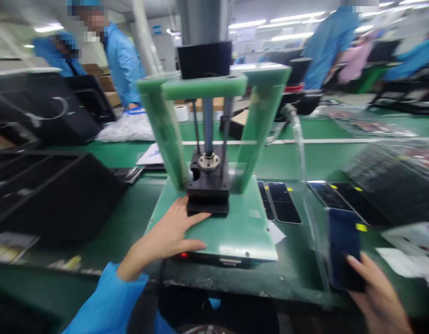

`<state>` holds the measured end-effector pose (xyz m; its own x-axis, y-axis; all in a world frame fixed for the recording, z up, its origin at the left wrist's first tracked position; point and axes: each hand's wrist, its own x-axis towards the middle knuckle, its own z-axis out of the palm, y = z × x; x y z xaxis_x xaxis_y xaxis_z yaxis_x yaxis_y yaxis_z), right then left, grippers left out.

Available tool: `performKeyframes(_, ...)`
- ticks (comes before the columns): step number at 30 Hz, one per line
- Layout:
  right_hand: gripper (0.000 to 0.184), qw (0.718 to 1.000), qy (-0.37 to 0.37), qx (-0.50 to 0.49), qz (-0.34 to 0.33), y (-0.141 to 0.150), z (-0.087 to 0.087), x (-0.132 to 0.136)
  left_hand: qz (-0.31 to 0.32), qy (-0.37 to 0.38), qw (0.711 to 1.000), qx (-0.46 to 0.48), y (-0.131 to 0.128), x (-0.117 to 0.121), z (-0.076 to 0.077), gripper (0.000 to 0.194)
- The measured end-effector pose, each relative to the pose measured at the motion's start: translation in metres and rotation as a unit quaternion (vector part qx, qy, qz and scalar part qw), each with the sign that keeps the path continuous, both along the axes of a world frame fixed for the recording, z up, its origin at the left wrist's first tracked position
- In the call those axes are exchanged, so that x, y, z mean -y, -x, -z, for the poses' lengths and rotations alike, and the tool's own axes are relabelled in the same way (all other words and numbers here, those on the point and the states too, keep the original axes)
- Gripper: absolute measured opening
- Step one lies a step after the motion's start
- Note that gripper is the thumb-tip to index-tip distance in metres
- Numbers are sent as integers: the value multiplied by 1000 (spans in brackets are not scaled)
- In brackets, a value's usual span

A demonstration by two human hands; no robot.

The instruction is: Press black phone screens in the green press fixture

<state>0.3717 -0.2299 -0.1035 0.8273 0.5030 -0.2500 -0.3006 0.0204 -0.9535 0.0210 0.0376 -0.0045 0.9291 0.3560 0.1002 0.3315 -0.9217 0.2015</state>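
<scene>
Workbench (131,220), green beneath a press (208,183), people in blue (124,60) beyond.

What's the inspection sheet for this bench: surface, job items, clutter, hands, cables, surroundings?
Surface: green bench, pale marks along its near edge.
Job's things: green-framed press; dark phone.
Clutter: crumpled white sheet, right side.
Hands: left hand spread, fingers at the press's black block; right hand holding the phone.
Cables: clear tube right of the press.
Surroundings: people in blue beyond the bench.
</scene>
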Motion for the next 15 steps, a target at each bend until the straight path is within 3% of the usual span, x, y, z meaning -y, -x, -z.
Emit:
performKeyframes(2, 56, 999, -25, -31, 17, -3, 5, 1, 4, -43, 999, 10, 2, -4, 7, 63)
performKeyframes(7, 52, 995, -92, 1, -42, -6, 19, 2, 38, -151, 985, 73, 6, -15, 23, 63)
performKeyframes(15, 51, 993, -104, 1, -52, -7, 24, 5, 33, -131, 989, 58, 4, -14, 21, 62)
